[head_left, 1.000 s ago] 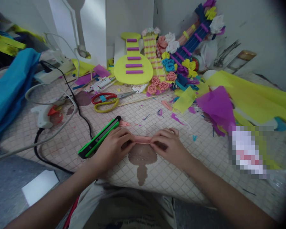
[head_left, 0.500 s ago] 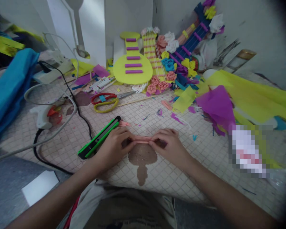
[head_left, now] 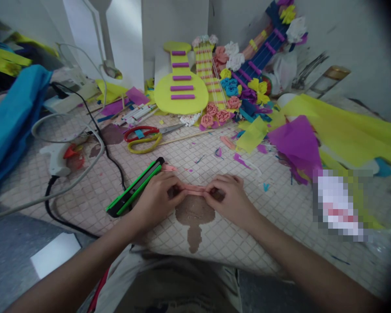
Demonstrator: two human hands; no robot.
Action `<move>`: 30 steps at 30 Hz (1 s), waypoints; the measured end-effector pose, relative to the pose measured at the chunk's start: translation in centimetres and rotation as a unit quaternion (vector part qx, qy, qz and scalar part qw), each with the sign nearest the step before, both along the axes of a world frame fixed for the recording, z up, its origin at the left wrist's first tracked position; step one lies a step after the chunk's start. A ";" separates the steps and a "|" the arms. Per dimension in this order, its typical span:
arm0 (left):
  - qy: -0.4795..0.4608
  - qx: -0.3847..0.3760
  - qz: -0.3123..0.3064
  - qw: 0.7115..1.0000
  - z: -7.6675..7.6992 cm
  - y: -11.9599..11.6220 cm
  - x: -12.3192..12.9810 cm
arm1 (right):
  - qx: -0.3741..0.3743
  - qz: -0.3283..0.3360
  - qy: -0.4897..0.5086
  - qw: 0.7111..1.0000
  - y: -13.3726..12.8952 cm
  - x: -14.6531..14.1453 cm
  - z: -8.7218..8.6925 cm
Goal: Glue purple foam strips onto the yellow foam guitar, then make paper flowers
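A narrow folded strip of pink crepe paper stretches between my two hands, low over the table's near part. My left hand pinches its left end between thumb and fingers. At the right end, my right hand grips it in the same way. Just left of my left hand lies a green and black utility knife, partly hidden by that hand. A small pink paper scrap rests by the knife's tip. Beneath the strip, a brown stained patch shows on the table covering.
Scissors with red and yellow handles lie beyond the knife. A white glue gun and its cables are at left. Yellow paper guitars and paper flowers stand at the back. Purple paper and yellow sheets cover the right.
Both hands keep their hold on the pink strip, which looks slightly more folded or squeezed together. Nothing else on the table has moved.
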State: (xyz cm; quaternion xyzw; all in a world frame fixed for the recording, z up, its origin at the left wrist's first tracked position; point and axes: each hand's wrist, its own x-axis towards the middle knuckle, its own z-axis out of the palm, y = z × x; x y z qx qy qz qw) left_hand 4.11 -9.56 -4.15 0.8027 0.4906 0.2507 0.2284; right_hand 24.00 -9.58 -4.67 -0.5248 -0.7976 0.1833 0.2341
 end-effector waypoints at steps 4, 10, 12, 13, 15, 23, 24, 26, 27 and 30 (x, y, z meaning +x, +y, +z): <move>0.006 0.008 0.003 1.000 -0.1 0.3 0.1 | -0.002 -0.006 -0.003 1.000 0.0 -0.2 0.1; 0.021 0.010 0.008 1.000 -0.2 0.4 0.1 | -0.009 -0.023 0.004 1.000 0.0 -0.4 0.0; 0.024 0.010 0.007 1.000 -0.2 0.4 0.1 | -0.007 -0.029 -0.001 1.000 0.0 -0.4 -0.1; 0.024 0.011 0.007 1.000 -0.2 0.4 0.1 | -0.004 -0.029 -0.004 1.000 0.0 -0.4 -0.1; 0.022 0.013 0.007 1.000 -0.2 0.4 0.1 | 0.006 -0.028 -0.008 1.000 0.0 -0.5 -0.2; 0.027 0.013 0.018 0.999 -0.2 0.4 0.3 | 0.022 -0.034 -0.020 0.999 -0.1 -0.6 0.0; 0.027 0.009 0.022 0.999 -0.2 0.4 0.3 | 0.029 -0.037 -0.023 0.999 -0.2 -0.7 0.0; 0.025 0.004 0.026 0.999 -0.2 0.3 0.3 | 0.051 -0.030 -0.024 0.998 -0.3 -0.6 -0.1; 0.024 0.003 0.028 0.999 -0.2 0.3 0.3 | 0.067 -0.017 -0.023 0.997 -0.4 -0.6 -0.1; 0.018 -0.002 0.029 0.999 -0.2 0.2 0.3 | 0.109 0.056 -0.037 0.992 -0.7 -0.5 -0.3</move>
